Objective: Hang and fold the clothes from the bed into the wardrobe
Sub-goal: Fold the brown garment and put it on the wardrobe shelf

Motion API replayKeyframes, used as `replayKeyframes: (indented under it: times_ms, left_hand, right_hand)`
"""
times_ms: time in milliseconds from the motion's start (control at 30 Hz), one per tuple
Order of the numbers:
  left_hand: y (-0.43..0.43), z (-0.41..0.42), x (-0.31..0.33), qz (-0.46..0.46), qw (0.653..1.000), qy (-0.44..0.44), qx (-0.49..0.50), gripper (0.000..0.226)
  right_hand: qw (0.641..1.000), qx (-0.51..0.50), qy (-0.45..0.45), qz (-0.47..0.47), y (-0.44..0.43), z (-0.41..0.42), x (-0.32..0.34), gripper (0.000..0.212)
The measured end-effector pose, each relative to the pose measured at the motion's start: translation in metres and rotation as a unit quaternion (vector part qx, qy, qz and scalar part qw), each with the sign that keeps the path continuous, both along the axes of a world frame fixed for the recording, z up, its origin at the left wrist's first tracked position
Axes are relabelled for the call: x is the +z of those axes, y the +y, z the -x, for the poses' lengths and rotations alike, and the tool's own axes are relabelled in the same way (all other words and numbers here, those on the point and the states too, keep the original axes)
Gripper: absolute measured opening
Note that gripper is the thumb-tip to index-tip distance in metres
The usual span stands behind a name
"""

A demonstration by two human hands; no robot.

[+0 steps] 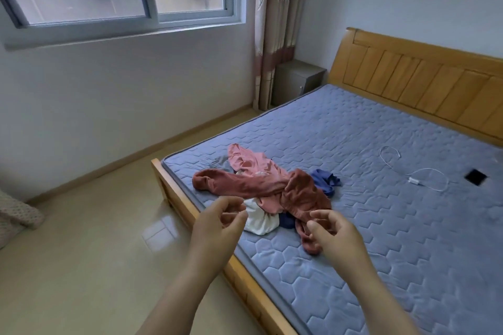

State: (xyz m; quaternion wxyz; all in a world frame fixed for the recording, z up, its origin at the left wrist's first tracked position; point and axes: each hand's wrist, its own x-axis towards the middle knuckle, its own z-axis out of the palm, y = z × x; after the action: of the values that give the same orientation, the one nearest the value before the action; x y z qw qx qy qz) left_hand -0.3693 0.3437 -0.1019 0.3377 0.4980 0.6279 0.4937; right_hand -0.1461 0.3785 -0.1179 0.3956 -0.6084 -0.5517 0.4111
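Left hand [220,221] and, right of the clothes heap [261,198] at the bed's [285,266] near corner, right hand [334,236] hovered empty, fingers loosely curled and apart. Lifting the top reddish-brown garment [304,193] alone would likely avoid dragging the others.

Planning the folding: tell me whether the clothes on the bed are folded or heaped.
Not folded: the clothes lie in a crumpled, tangled heap on the mattress, sleeves sprawled.

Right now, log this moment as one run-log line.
phase: pre-grasp | left hand: open, empty | right hand: open, empty | clothes pile: heaped on mattress corner
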Motion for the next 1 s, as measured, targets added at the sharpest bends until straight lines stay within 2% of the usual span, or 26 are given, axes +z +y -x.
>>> replayKeyframes:
  times_ms: [433,767,1000]
  left_hand:
    - [0.160,-0.023,-0.034,0.075,0.993,0.030,-0.090,0.016]
    - [0.267,-0.036,-0.062,0.119,0.977,0.066,-0.166,0.015]
    - [0.348,-0.019,-0.086,0.158,0.949,0.080,-0.261,0.017]
  right_hand:
    - [0.992,-0.103,0.035,0.061,0.126,-0.033,-0.045,0.013]
    - [0.983,-0.155,-0.026,0.095,0.196,-0.050,-0.077,0.017]
    - [0.965,-0.191,-0.086,0.160,0.242,-0.027,-0.100,0.015]
